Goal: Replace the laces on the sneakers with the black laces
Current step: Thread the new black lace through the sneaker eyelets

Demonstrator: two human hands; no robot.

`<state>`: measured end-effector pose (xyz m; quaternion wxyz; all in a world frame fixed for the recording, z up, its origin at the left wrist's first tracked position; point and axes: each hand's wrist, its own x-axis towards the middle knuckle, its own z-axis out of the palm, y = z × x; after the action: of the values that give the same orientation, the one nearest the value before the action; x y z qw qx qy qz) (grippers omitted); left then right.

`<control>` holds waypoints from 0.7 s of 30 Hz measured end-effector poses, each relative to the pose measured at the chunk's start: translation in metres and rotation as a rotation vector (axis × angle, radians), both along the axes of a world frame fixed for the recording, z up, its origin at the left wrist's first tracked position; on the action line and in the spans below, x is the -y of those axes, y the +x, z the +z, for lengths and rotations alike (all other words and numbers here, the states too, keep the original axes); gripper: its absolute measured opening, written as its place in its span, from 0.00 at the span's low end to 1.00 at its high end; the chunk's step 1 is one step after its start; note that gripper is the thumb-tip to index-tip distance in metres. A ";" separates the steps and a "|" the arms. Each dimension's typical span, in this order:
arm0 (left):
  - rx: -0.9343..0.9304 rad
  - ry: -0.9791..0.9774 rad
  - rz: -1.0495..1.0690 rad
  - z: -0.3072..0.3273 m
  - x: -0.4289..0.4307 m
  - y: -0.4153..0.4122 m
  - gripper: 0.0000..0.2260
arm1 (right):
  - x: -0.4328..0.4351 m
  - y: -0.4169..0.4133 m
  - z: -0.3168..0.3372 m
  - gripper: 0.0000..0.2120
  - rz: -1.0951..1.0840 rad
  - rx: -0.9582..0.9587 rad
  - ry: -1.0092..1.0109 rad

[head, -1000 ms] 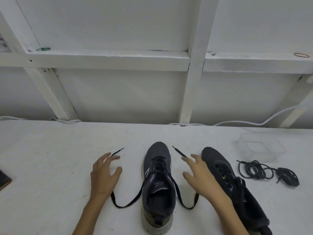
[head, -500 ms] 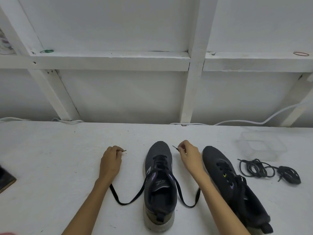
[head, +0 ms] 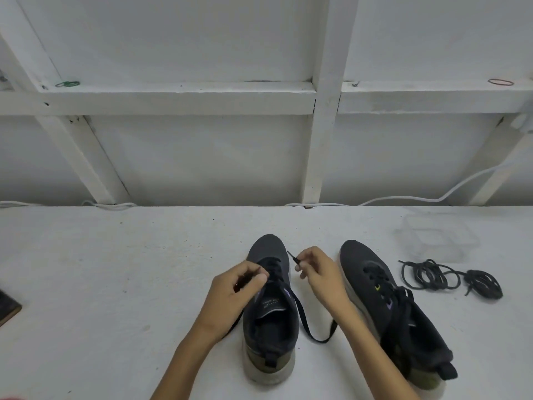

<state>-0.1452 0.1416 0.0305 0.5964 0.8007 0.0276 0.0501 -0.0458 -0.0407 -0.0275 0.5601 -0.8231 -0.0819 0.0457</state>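
Nearest to me, the middle sneaker (head: pixel 269 321) stands on the white worktop (head: pixel 115 284) with its heel toward the person. Its black lace (head: pixel 301 316) hangs out slack on both sides, and one loop lies flat beside the right wrist. I think the lace is light, soft and floppy; only the stiff tip can be pushed, so it is best taken just behind the tip. The left hand (head: pixel 230 295) sits over the eyelets, its fingers (head: pixel 256 274) curled and pinching what looks like one lace end. The right hand (head: pixel 323 275) is raised just beside the toe, thumb and fingers (head: pixel 305 262) closed narrow on the other end, tip pointing away. Further right lies the second sneaker (head: pixel 398 310), then coiled dark laces (head: pixel 450 278), and a clear box (head: pixel 435 238) behind them
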 end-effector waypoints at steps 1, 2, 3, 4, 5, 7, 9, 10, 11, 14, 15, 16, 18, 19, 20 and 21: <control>0.005 0.044 -0.009 -0.002 0.000 -0.002 0.03 | 0.003 -0.010 0.010 0.12 0.020 -0.011 0.098; 0.007 0.111 -0.005 -0.004 0.001 -0.005 0.02 | 0.007 -0.019 0.018 0.11 0.049 -0.015 0.145; 0.011 0.196 0.009 -0.007 0.001 -0.006 0.03 | 0.011 -0.029 0.026 0.09 0.083 -0.022 0.170; 0.014 0.280 0.022 -0.010 0.003 -0.007 0.04 | 0.014 -0.037 0.030 0.07 0.111 -0.041 0.186; 0.014 0.344 0.031 -0.011 0.006 -0.008 0.05 | 0.018 -0.045 0.033 0.05 0.135 -0.071 0.201; 0.010 0.413 0.039 -0.014 0.011 -0.008 0.06 | 0.023 -0.055 0.032 0.04 0.162 -0.100 0.176; -0.001 0.435 0.058 -0.016 0.016 -0.006 0.05 | 0.025 -0.059 0.025 0.05 0.151 -0.053 0.092; -0.002 0.437 0.069 -0.017 0.018 -0.005 0.05 | 0.027 -0.060 0.021 0.06 0.138 -0.023 0.063; 0.000 0.438 0.078 -0.016 0.019 -0.005 0.05 | 0.028 -0.060 0.019 0.06 0.126 0.003 0.040; 0.004 0.437 0.096 -0.015 0.022 -0.003 0.08 | 0.030 -0.057 0.019 0.07 0.119 0.073 -0.003; 0.003 0.436 0.099 -0.015 0.023 -0.003 0.09 | 0.028 -0.056 0.021 0.07 0.123 0.102 -0.025; 0.001 0.432 0.103 -0.015 0.023 -0.002 0.09 | 0.026 -0.055 0.022 0.06 0.126 0.131 -0.055; -0.003 0.412 0.108 -0.015 0.023 -0.001 0.11 | 0.023 -0.052 0.025 0.04 0.146 0.182 -0.137; -0.004 0.401 0.109 -0.015 0.023 -0.001 0.11 | 0.022 -0.050 0.027 0.04 0.162 0.210 -0.188; -0.004 0.390 0.108 -0.015 0.023 -0.001 0.11 | 0.022 -0.049 0.029 0.04 0.183 0.244 -0.241; -0.003 0.380 0.105 -0.016 0.023 -0.001 0.10 | 0.022 -0.048 0.031 0.06 0.208 0.283 -0.291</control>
<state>-0.1458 0.1183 0.0150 0.4308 0.8965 0.0601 0.0844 -0.0937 -0.0631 0.0037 0.4105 -0.8807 -0.2365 -0.0014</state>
